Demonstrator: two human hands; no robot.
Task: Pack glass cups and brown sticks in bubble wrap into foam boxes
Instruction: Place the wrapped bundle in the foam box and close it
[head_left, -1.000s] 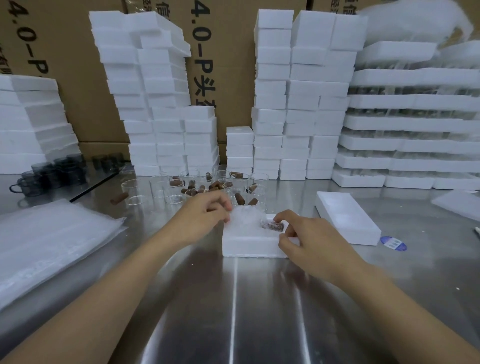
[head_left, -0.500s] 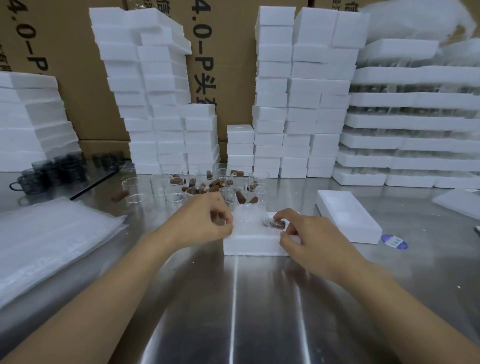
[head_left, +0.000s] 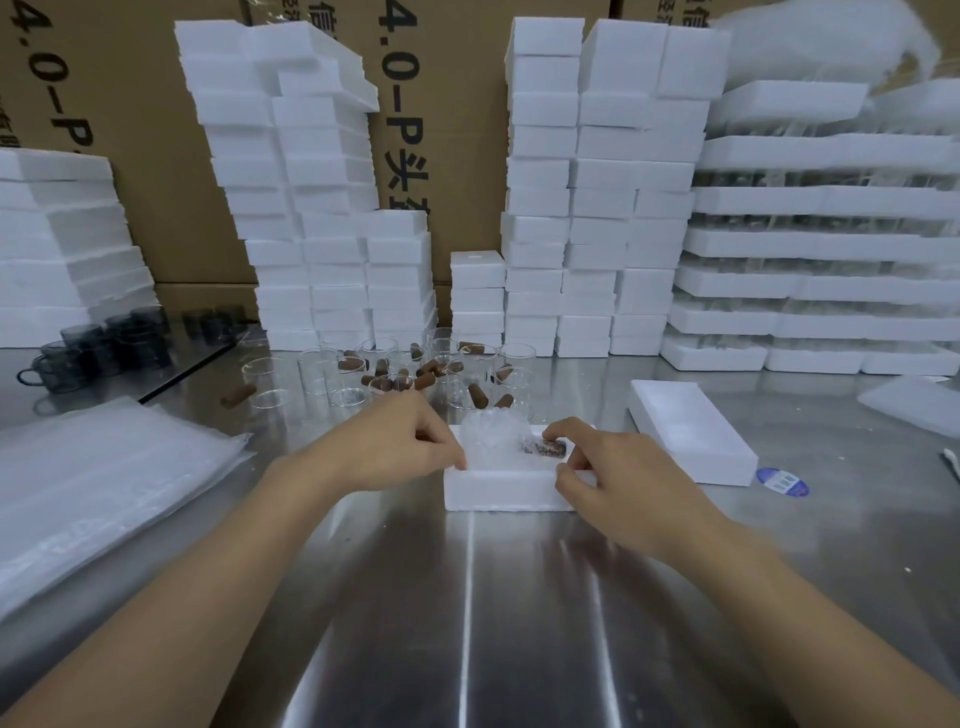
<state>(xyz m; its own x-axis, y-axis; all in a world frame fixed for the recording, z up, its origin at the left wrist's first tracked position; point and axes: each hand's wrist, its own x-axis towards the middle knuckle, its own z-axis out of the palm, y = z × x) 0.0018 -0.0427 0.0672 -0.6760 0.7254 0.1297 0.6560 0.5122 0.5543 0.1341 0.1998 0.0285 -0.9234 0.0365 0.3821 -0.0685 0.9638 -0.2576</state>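
Our left hand (head_left: 400, 447) has slipped down to the left rim of the open white foam box (head_left: 498, 488), fingertips bunched; whether they pinch anything is hidden. Our right hand (head_left: 618, 478) grips that box's right end. Inside it sit the bubble-wrapped glass cup (head_left: 491, 434), blurred, at left, and the wrapped brown stick (head_left: 543, 447) at right.

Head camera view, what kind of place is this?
Likely a packing station in a warehouse or workshop: tall stacks of foam boxes, cardboard cartons behind them, loose glass cups on a steel table.
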